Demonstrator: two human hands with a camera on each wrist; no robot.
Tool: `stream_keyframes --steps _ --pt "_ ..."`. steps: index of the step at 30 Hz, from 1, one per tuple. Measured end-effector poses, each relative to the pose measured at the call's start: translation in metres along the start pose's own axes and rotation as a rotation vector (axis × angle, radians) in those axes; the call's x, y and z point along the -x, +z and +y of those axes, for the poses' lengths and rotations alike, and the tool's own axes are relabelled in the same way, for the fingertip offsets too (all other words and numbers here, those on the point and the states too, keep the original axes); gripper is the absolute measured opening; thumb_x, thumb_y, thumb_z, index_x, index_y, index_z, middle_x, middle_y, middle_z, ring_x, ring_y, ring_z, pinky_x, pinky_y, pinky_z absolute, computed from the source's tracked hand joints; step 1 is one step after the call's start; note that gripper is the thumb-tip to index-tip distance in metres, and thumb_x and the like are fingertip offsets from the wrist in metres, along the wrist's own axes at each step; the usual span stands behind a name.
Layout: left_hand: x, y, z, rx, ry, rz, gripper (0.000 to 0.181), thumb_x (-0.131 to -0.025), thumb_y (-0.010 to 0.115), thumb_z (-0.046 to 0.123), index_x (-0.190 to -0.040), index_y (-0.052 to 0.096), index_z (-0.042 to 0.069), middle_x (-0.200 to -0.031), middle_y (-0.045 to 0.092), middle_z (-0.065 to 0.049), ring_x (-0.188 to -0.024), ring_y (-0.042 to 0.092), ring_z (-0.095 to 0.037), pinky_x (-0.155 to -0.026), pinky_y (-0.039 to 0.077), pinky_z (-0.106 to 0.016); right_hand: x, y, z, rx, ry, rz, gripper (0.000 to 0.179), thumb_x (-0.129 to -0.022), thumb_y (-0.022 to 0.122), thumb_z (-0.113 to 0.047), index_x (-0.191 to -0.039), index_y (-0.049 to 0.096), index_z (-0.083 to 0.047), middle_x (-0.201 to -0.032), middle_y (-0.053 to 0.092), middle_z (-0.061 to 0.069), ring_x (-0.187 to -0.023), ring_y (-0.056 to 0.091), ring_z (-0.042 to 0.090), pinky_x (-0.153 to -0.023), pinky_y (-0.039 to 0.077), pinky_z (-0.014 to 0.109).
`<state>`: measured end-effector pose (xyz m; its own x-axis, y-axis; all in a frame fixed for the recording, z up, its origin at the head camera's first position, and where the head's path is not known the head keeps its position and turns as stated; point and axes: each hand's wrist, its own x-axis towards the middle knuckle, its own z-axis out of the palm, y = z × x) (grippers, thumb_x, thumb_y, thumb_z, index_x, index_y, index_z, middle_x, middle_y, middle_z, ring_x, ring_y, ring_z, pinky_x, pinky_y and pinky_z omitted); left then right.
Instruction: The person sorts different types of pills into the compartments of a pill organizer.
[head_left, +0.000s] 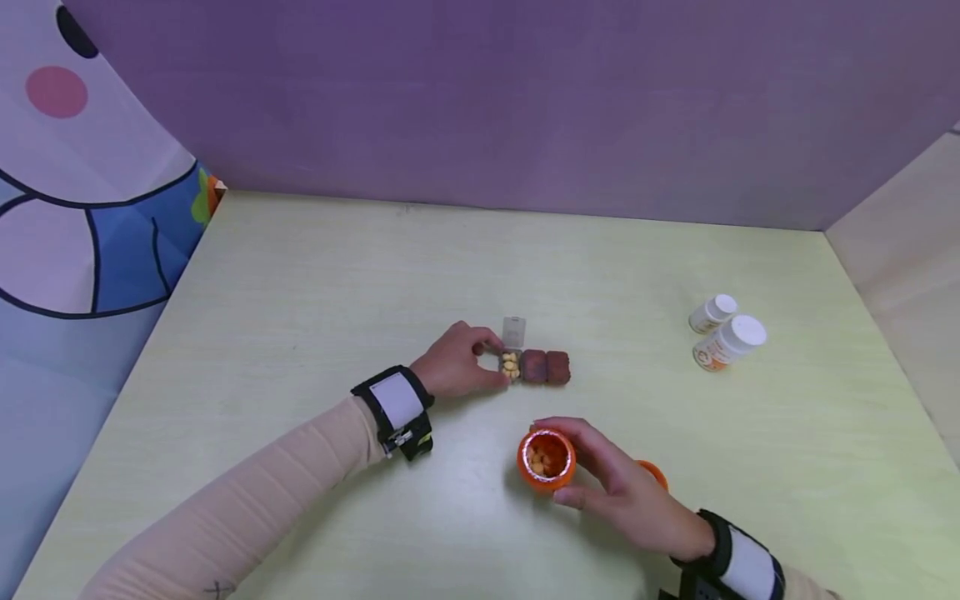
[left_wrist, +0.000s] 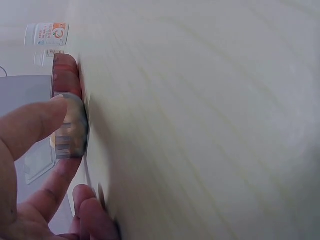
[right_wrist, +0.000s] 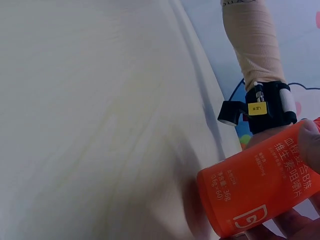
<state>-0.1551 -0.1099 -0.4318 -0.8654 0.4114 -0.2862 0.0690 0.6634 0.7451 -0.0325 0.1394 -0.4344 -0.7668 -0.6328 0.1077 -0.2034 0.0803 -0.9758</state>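
Observation:
My left hand (head_left: 463, 360) grips the left end of a small pill organizer (head_left: 545, 367) between thumb and fingers. Its leftmost compartment has a clear lid (head_left: 514, 331) flipped up, and yellowish tablets (head_left: 511, 366) lie inside. Dark reddish-brown contents fill the other two sections. With its thumb and fingers, my right hand (head_left: 626, 483) holds an uncapped orange pill bottle (right_wrist: 260, 182), whose mouth shows a few tablets (head_left: 538, 461) within. In the left wrist view the thumb presses one side of the organizer (left_wrist: 71, 125), with a finger at the other.
Behind the right hand an orange ring-shaped cap (head_left: 653, 473) lies partly hidden on the table (head_left: 300, 275). Two white bottles with white caps, a smaller one (head_left: 712, 313) and a larger one (head_left: 730, 342), stand at the right. A purple wall (head_left: 487, 100) borders the far edge.

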Motion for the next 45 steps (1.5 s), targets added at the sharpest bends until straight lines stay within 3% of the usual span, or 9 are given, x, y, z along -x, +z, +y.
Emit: stream_keyframes --steps 20,26,28,31,33,35,39,42,45 --pt "0.005 0.001 -0.003 0.018 0.020 0.037 0.041 -0.084 0.082 0.020 -0.120 0.069 0.003 -0.099 0.051 -0.009 -0.092 0.045 -0.019 -0.075 0.038 -0.026 0.011 0.007 0.004 0.012 0.043 0.036 0.064 -0.095 0.065 0.004 -0.151 0.038 -0.009 -0.150 0.043 0.024 -0.140 0.042 0.010 -0.112 0.035 0.019" --pt "0.009 0.005 -0.003 0.105 -0.053 0.042 0.052 -0.086 0.081 0.020 -0.128 0.060 -0.001 -0.109 0.049 -0.011 -0.096 0.044 -0.022 -0.080 0.041 -0.030 0.011 0.010 0.005 0.037 0.052 0.045 0.063 -0.095 0.066 0.001 -0.151 0.038 -0.010 -0.151 0.043 0.023 -0.141 0.040 0.009 -0.112 0.034 0.018" --pt "0.011 0.010 -0.002 0.165 -0.088 0.119 0.048 -0.087 0.077 0.020 -0.125 0.058 -0.003 -0.110 0.050 -0.012 -0.098 0.046 -0.023 -0.083 0.042 -0.032 0.012 0.010 0.005 0.048 0.048 0.050 0.063 -0.096 0.066 0.000 -0.151 0.038 -0.010 -0.150 0.043 0.023 -0.141 0.040 0.010 -0.112 0.034 0.019" --pt "0.020 0.023 0.003 0.285 -0.091 0.324 0.034 -0.092 0.071 0.016 -0.115 0.057 -0.004 -0.106 0.052 -0.014 -0.094 0.050 -0.025 -0.083 0.043 -0.034 0.012 0.010 0.005 0.056 0.074 0.062 0.064 -0.095 0.067 -0.001 -0.151 0.039 -0.013 -0.150 0.044 0.020 -0.140 0.041 0.009 -0.111 0.035 0.019" --pt "0.029 0.033 0.008 0.371 -0.038 0.445 0.027 -0.097 0.064 0.015 -0.114 0.057 -0.005 -0.108 0.054 -0.016 -0.096 0.054 -0.028 -0.085 0.046 -0.038 0.012 0.010 0.005 0.060 0.095 0.073 0.065 -0.095 0.068 -0.002 -0.151 0.039 -0.015 -0.151 0.045 0.018 -0.140 0.041 0.008 -0.111 0.035 0.018" --pt "0.042 0.042 0.015 0.451 0.034 0.489 0.030 -0.104 0.055 0.016 -0.124 0.055 -0.006 -0.120 0.055 -0.021 -0.109 0.056 -0.033 -0.096 0.046 -0.044 0.012 0.010 0.006 0.069 0.112 0.087 0.067 -0.094 0.069 -0.001 -0.152 0.039 -0.016 -0.153 0.044 0.017 -0.141 0.040 0.006 -0.111 0.035 0.018" --pt "0.067 0.056 0.027 0.577 0.128 0.327 0.055 -0.113 0.029 0.030 -0.157 0.029 -0.003 -0.162 0.029 -0.019 -0.150 0.026 -0.031 -0.121 0.021 -0.053 0.014 0.012 0.007 0.106 0.090 0.122 0.074 -0.092 0.070 0.001 -0.157 0.036 -0.009 -0.159 0.039 0.020 -0.145 0.035 0.002 -0.110 0.035 0.018" --pt "0.081 0.064 0.032 0.595 0.153 0.160 0.062 -0.113 0.016 0.039 -0.162 0.009 0.003 -0.170 0.008 -0.010 -0.156 0.005 -0.025 -0.124 0.005 -0.052 0.014 0.015 0.007 0.131 0.067 0.148 0.077 -0.091 0.071 0.001 -0.158 0.033 -0.004 -0.160 0.035 0.023 -0.145 0.033 -0.001 -0.108 0.036 0.018" --pt "0.089 0.071 0.034 0.592 0.155 0.039 0.064 -0.112 0.012 0.043 -0.163 0.003 0.005 -0.171 0.004 -0.008 -0.156 0.001 -0.023 -0.124 0.002 -0.054 0.014 0.017 0.007 0.143 0.041 0.168 0.079 -0.090 0.072 0.001 -0.158 0.031 -0.001 -0.160 0.032 0.026 -0.145 0.032 -0.002 -0.107 0.037 0.018"
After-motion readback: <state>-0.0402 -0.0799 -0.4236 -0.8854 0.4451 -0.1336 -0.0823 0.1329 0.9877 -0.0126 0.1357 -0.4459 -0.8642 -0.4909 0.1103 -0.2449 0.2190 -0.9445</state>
